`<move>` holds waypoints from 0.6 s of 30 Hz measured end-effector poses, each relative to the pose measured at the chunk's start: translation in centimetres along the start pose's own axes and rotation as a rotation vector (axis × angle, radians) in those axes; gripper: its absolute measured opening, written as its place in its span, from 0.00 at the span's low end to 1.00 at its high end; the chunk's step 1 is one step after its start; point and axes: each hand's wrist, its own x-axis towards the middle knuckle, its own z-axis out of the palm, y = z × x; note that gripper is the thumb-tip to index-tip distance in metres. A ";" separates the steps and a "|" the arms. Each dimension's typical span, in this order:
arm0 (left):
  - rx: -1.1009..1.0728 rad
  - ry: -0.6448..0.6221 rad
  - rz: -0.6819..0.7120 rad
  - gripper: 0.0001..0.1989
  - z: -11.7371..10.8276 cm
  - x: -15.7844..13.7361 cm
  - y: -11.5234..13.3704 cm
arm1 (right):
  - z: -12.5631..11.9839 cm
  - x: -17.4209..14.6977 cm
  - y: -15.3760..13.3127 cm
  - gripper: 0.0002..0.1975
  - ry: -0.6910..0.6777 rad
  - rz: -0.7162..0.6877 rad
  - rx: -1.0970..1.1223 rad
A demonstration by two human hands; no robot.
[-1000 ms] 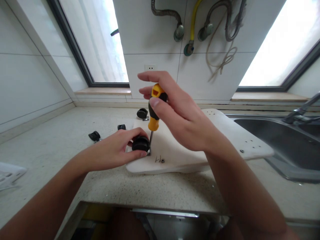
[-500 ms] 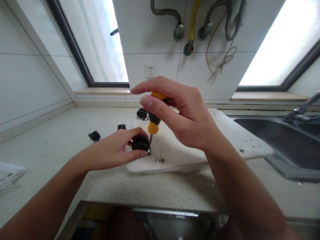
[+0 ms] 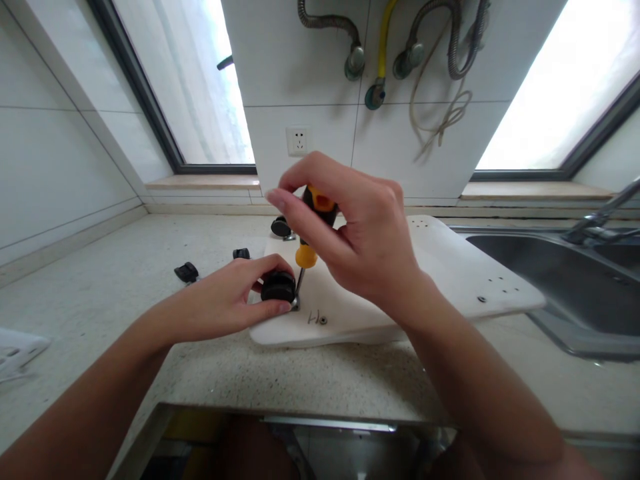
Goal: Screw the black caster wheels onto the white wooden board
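Note:
My left hand (image 3: 240, 293) grips a black caster wheel (image 3: 278, 287) at the near left corner of a white board (image 3: 360, 320). The caster's metal plate rests on the board. In my right hand (image 3: 350, 227) is an upright, slightly tilted screwdriver (image 3: 307, 256) with a yellow and black handle. Its shaft runs down to the plate beside the wheel; the tip is too small to make out. Thumb and index finger curl around the handle, hiding part of it. A second caster (image 3: 281, 227) stands at the board's far left corner.
Two loose casters, one black caster (image 3: 187, 272) and another caster (image 3: 241, 254), lie on the counter (image 3: 125, 267) to the left. A steel sink (image 3: 575, 287) with a faucet (image 3: 595, 227) is at the right. A white plastic piece (image 3: 20, 350) lies at the left edge.
My right hand has turned around the screwdriver handle, its index finger now curled in rather than stretched out. My left hand holds the caster in the same place.

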 end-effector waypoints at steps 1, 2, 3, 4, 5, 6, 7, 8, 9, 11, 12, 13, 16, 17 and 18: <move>-0.002 -0.003 0.001 0.22 0.0 0.0 0.0 | 0.1 0.0 0.0 0.16 0.020 0.012 -0.030; -0.006 -0.006 0.003 0.22 0.0 0.0 0.1 | 0.2 -0.1 0.1 0.16 0.019 0.020 -0.028; -0.011 -0.009 0.005 0.22 0.0 0.1 0.1 | 0.2 -0.1 0.1 0.17 -0.003 0.025 0.006; -0.016 -0.011 0.009 0.21 0.0 0.1 0.1 | 0.1 -0.1 0.2 0.19 -0.036 0.028 0.059; -0.020 -0.014 0.015 0.21 0.0 0.1 0.1 | 0.1 -0.2 0.4 0.21 -0.062 0.029 0.117; -0.021 -0.015 0.020 0.21 0.0 0.1 0.1 | 0.0 -0.2 0.6 0.23 -0.082 0.029 0.169; -0.019 -0.015 0.024 0.21 0.0 0.1 0.0 | -0.1 -0.1 0.7 0.23 -0.094 0.024 0.208; -0.014 -0.013 0.025 0.21 0.0 0.1 0.0 | -0.2 -0.1 0.8 0.23 -0.103 0.016 0.228; -0.009 -0.011 0.024 0.21 0.0 0.1 -0.1 | -0.2 -0.1 1.0 0.22 -0.105 0.011 0.231; -0.002 -0.011 0.018 0.21 0.0 0.1 -0.2 | 0.0 0.0 1.1 0.18 -0.086 0.008 0.200; -0.001 -0.013 0.013 0.21 0.0 0.1 -0.2 | 0.1 0.1 1.1 0.16 -0.066 0.011 0.179; -0.003 -0.015 0.010 0.22 0.0 0.1 -0.3 | 0.2 0.1 1.2 0.14 -0.046 0.017 0.163; -0.017 -0.024 0.007 0.22 0.0 0.1 -0.3 | 0.2 0.1 1.2 0.17 -0.058 0.039 0.199; -0.022 -0.023 0.015 0.21 0.0 0.1 -0.3 | 0.0 0.2 1.3 0.19 -0.082 0.041 0.234; -0.028 -0.016 0.025 0.21 0.1 0.1 -0.2 | -0.2 0.2 1.3 0.21 -0.104 0.039 0.264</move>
